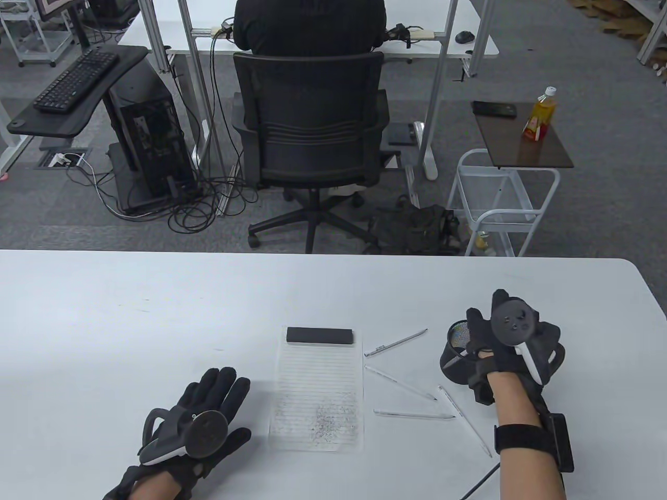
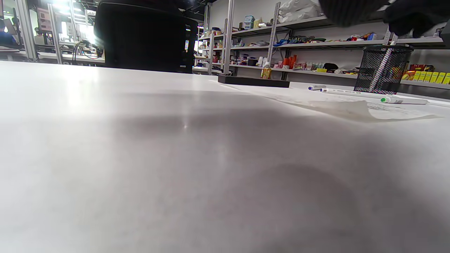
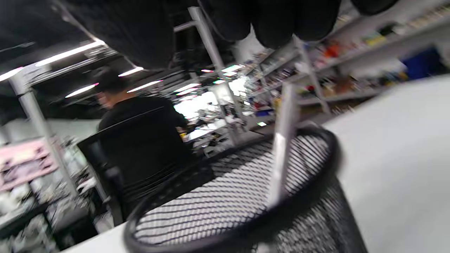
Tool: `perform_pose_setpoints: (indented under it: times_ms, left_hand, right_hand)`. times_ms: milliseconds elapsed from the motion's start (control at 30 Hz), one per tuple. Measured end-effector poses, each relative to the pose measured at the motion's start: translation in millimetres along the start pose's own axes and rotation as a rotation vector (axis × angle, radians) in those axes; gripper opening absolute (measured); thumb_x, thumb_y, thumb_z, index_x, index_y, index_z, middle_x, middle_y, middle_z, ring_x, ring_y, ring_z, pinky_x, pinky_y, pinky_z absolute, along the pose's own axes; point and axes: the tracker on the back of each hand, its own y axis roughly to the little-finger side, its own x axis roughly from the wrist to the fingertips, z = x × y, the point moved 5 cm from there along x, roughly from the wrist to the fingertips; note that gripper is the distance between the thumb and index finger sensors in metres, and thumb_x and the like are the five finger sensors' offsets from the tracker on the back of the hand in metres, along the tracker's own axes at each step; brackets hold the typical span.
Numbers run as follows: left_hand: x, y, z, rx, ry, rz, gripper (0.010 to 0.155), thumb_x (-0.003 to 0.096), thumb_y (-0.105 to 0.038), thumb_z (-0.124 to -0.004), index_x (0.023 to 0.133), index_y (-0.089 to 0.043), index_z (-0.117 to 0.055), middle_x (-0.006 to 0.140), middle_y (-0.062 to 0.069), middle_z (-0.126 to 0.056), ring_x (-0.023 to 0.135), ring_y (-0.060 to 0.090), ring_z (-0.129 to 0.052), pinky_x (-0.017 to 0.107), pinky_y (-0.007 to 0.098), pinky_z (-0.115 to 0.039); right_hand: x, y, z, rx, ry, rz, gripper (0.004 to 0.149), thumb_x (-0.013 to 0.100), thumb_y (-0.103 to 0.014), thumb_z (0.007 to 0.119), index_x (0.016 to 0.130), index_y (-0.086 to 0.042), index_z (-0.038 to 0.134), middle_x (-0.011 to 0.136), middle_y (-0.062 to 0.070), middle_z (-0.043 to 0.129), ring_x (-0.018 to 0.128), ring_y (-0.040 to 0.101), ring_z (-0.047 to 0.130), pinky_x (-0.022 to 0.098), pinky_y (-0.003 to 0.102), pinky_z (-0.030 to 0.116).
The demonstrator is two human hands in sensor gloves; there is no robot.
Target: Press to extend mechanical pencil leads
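Over mesh cup [image 1: 452, 359], right hand [image 1: 513, 344], grip hidden

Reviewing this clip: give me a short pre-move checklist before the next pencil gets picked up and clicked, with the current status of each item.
1. Pencils within reach: ok. Four mechanical pencils lie on the table, right of the lined paper.
2. Right hand free: cannot tell. It is over the mesh pencil cup; a pencil stands in the cup, grip unclear from the blurred wrist view.
3. Left hand free: ok. It rests flat on the table, holding nothing.
4. Paper weighted: ok. A black block sits on its top edge.
5. Cup upright: ok.
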Motion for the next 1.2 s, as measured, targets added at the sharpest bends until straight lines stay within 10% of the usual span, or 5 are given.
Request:
perform_pose_setpoints:
  times_ms: [667,1200]
  left_hand:
    - [-0.9,-4.2,2.2,0.0,0.0,-0.01,0.088,0.0449,-0.063,-0.066,0.115,-0.025,-0.03,0.121,0.012,-0.027,0.112,0.046,-0.035,0.077,0.064,-0.043]
    - [-1.1,-3.9,0.6,-0.004,0.002,-0.008,0.088,0.0449,-0.063,-0.066,0.115,-0.025,-0.03,0.12,0.013,-0.027,0.112,0.046,-0.035,0.077,0.064,-0.043]
  right_hand:
    - [-4.3,74.6,71.1,0.472,-0.207,0.329,0.069,0.051,-0.053,0.082,0.097,-0.002,0.08,0.103,0.028,0.069,0.094,0.062,0.065,0.064,0.079,0.037]
    - [-7.4,70.3,55.0,0.576,-0.126,0.3,0.053,0.056,-0.049,0.071,0.099,-0.019,0.08,0.106,0.028,0.064,0.095,0.064,0.061,0.064,0.079,0.039]
